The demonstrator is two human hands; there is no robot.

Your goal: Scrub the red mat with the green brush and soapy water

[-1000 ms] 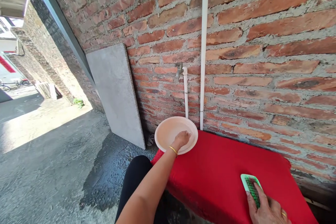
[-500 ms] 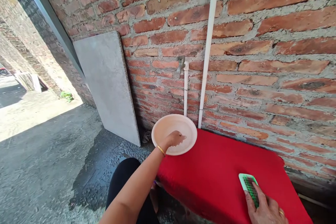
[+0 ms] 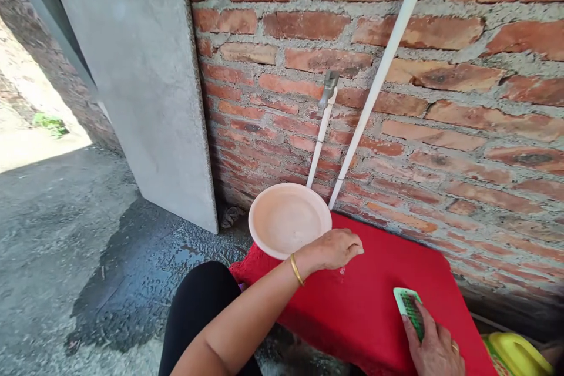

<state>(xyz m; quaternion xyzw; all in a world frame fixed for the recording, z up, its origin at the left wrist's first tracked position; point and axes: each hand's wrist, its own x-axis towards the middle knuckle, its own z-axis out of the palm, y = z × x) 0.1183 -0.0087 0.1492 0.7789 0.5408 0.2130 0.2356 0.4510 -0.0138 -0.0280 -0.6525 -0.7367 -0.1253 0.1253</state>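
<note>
Left hand (image 3: 337,248) out of the basin (image 3: 264,224), dripping over the red cloth (image 3: 370,294)

A second ago that hand was down inside the bowl; now it has swung clear of the rim to the right, with a few bright water drops (image 3: 342,271) beneath it, over the fabric. I take it that the wetting has shifted from bowl to cloth. The left fingers are curled in, bunched together; I can see nothing in them, though the palm is hidden from me. The right hand (image 3: 436,343) has stayed put, its fingers grasping the green brush (image 3: 410,312) near the cloth's right end.

The brush is a rounded oblong, with a smooth, pale mint rim around a darker, knobbly middle; whether that is bristle or a moulded back, I can't say. The cloth is a saturated, matte red, lying mostly flat on top, with its near side hanging down. The basin is round, wide-mouthed and pale peach, probably plastic, and stands at the cloth's far left corner. Behind it rises rough brick wall (image 3: 449,129) with lumpy grey mortar, against which the smooth white pipe (image 3: 383,76) looks very clean. A glossy yellow container (image 3: 520,353) has come into view, low on the right.
</note>
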